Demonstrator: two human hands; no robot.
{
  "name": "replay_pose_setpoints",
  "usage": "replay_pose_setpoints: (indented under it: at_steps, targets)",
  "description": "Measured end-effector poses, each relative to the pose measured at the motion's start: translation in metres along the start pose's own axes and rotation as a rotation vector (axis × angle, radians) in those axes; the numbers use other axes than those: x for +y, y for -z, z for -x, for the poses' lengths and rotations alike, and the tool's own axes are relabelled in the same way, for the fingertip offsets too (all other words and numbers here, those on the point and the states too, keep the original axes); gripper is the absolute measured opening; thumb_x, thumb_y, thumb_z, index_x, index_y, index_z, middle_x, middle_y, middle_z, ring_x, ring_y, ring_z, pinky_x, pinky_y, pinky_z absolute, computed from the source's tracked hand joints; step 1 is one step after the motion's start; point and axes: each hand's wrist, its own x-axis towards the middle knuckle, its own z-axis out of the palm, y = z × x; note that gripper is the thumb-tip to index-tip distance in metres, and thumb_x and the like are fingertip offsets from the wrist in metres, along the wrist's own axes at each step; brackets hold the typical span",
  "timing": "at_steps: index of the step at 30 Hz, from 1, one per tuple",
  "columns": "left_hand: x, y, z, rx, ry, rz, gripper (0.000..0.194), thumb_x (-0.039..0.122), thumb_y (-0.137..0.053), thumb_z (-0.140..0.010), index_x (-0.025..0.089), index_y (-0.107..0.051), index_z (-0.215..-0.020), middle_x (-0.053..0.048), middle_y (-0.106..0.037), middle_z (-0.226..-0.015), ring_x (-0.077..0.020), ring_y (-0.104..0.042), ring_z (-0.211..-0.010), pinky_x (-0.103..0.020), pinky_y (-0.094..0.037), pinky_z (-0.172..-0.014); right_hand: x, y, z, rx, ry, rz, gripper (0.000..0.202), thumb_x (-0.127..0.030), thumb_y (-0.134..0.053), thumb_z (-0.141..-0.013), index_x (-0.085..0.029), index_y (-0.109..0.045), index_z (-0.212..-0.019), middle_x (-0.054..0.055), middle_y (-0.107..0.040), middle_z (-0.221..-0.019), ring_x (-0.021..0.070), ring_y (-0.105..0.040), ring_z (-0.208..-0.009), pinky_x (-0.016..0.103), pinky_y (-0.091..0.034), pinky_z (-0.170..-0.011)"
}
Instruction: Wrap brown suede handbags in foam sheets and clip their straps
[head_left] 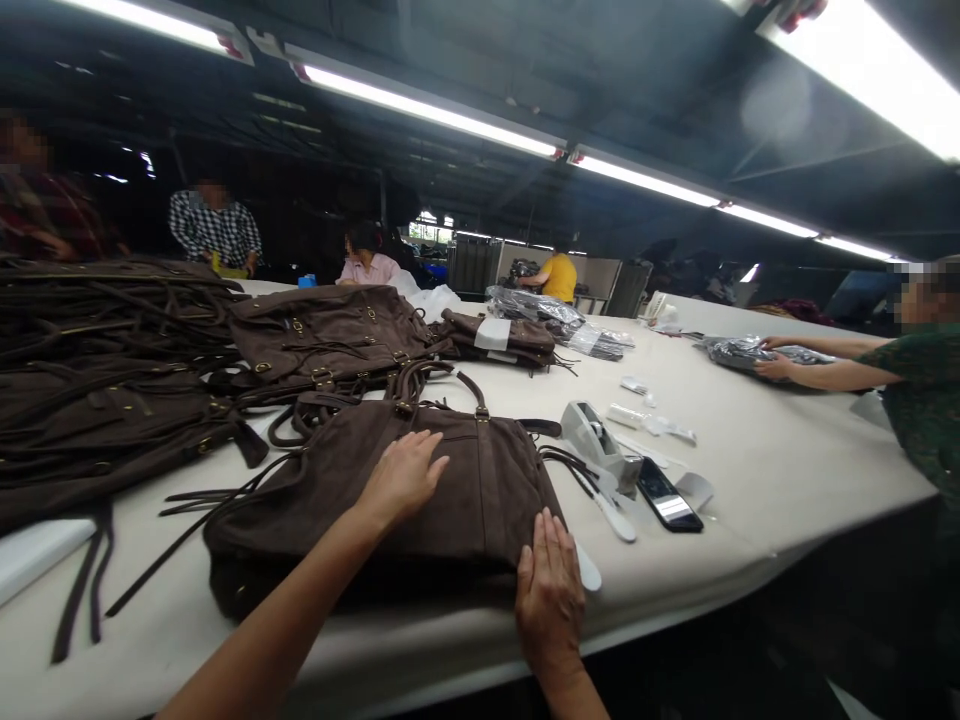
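A dark brown bag lies flat on the white-covered table, its two handles pointing away from me. My left hand rests on the upper middle of the bag with its fingers apart. At the bag's right edge lies my right hand, flat with fingers stretched out, touching the side. Neither hand holds anything. Thin dark straps trail from both sides of the bag.
More brown bags are piled at the left. A tape dispenser and a phone lie right of the bag. Plastic-wrapped items sit farther back. At the right, a person handles another wrapped item.
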Motion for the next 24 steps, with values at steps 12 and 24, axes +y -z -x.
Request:
replay_pose_setpoints:
  at_steps: [12, 24]
  targets:
    - [-0.030, -0.097, 0.019, 0.149, -0.240, 0.163, 0.041, 0.035, -0.035, -0.095, 0.016, -0.066, -0.115, -0.011, -0.067, -0.120, -0.0246, -0.061, -0.112, -0.043, -0.046, -0.102, 0.004, 0.008, 0.000, 0.017, 0.101, -0.030, 0.059, -0.022, -0.040, -0.096, -0.016, -0.021, -0.152, 0.012, -0.042, -0.147, 0.0287, -0.036, -0.137, 0.051, -0.038, -0.107]
    - [-0.031, -0.099, 0.018, 0.139, -0.236, 0.215, 0.043, 0.040, -0.038, -0.093, 0.017, -0.065, -0.116, -0.011, -0.065, -0.123, -0.0263, -0.059, -0.116, -0.045, -0.044, -0.105, 0.005, 0.039, 0.025, -0.035, 0.035, -0.284, 0.052, -0.016, -0.043, -0.095, -0.024, -0.037, -0.146, 0.007, -0.048, -0.143, 0.0286, -0.032, -0.140, 0.050, -0.042, -0.105]
